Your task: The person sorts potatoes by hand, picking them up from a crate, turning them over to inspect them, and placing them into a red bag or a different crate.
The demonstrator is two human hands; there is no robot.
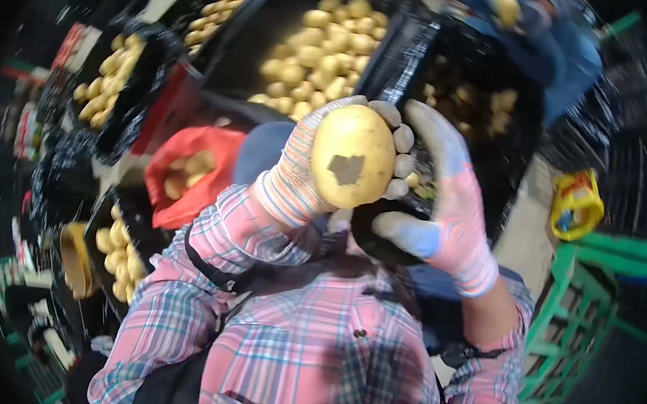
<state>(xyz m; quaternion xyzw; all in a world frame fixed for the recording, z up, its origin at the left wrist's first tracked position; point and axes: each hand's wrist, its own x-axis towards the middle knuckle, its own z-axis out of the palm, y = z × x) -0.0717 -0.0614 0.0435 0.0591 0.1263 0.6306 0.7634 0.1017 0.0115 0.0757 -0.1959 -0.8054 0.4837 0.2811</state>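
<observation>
A large yellow potato [360, 132] with a dark brown patch on its skin is held up in front of my chest. My left hand [295, 173], in a striped knit glove with grey fingertips, is wrapped round it from the left and behind, its fingertips showing past the potato's right side. To the right, my right hand [456, 221], gloved the same way, is open, thumb and fingers spread apart. It stands clear of the potato with nothing in its grasp. Below and behind the hands lies a dark round shape that I cannot make out.
Ahead is a black crate of potatoes [329, 45], beside a black-lined bin [519, 115] with fewer potatoes. At left are a red bag [223, 159] and smaller potato bins. A yellow bag [586, 194] and a green crate [558, 330] stand right. Another person's hand holds a potato [504, 8].
</observation>
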